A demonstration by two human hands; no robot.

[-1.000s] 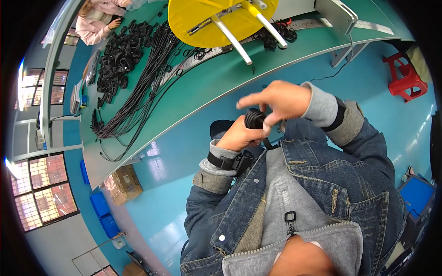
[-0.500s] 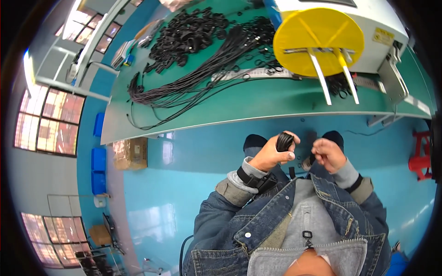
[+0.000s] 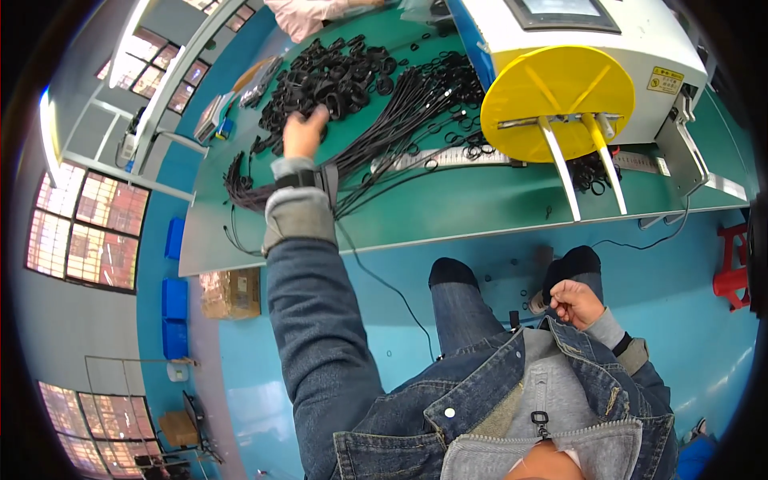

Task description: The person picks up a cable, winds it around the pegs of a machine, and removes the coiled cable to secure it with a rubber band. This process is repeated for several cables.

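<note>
My left hand [image 3: 304, 134] reaches over the table to the near edge of a heap of coiled black cables [image 3: 340, 68]. Its thumb and fingers look apart, with dark coils right beside the fingertips; no coil stands out as held. Below that forearm, a long bundle of straight black cables [image 3: 376, 132] lies across the green table [image 3: 416, 220]. My right hand [image 3: 578, 302] is above my lap, its fingers curled together. Whatever it may hold is too small or hidden to make out.
A white machine [image 3: 640, 64] with a yellow disc [image 3: 552, 88] and two prongs stands at the right, prongs jutting towards me. Near it lie a steel ruler [image 3: 480, 154] and small black rings. Another person's sleeve [image 3: 300, 18] shows at the far edge. A red stool [image 3: 732, 268] stands right.
My left hand has moved from above my lap, where it held a black cable coil, forward and left to the heap. My right hand has shifted slightly nearer to me, still curled.
</note>
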